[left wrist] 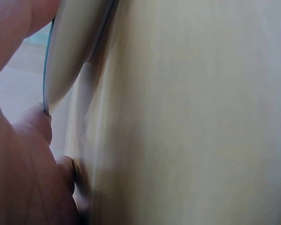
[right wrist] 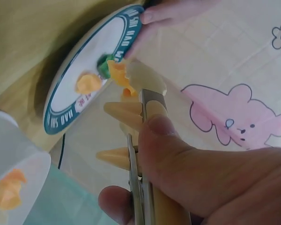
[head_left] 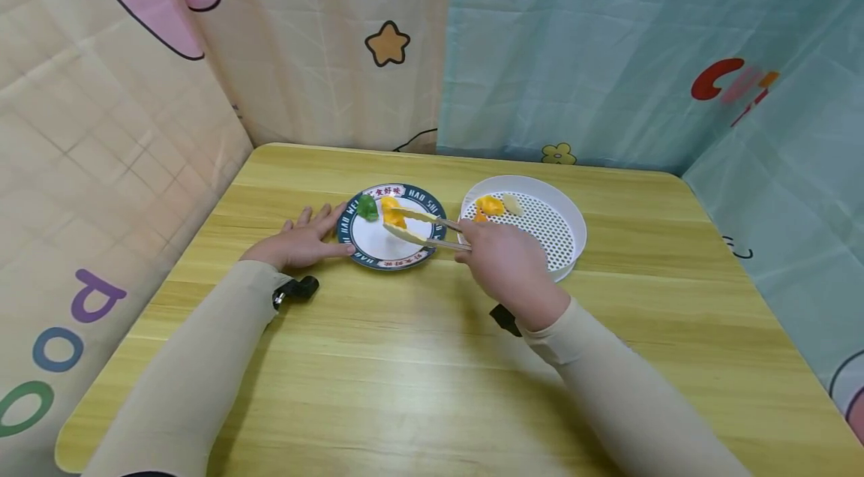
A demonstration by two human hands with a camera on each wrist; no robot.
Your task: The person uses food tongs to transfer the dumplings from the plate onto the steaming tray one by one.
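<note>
My right hand (head_left: 509, 267) grips metal tongs (head_left: 445, 243) with cream tips, reaching left over a white plate (head_left: 367, 241) with a dark teal lettered rim. An orange-yellow ruffled piece (right wrist: 118, 72), like a toy dumpling, is at the tong tips. Another yellow piece (right wrist: 88, 83) and a green piece (head_left: 367, 208) sit on the plate. My left hand (head_left: 300, 241) lies at the plate's left side with fingers spread, thumb and a finger touching its rim. In the left wrist view, the plate's rim (left wrist: 48, 84) shows edge-on against the thumb.
Right of the plate stands a round white basket (head_left: 575, 226) with a perforated bottom, holding yellow (head_left: 490, 205), orange and pale (head_left: 513, 204) pieces. My right hand overlaps its near left edge. The wooden table (head_left: 378, 372) backs onto printed curtains (head_left: 324, 49).
</note>
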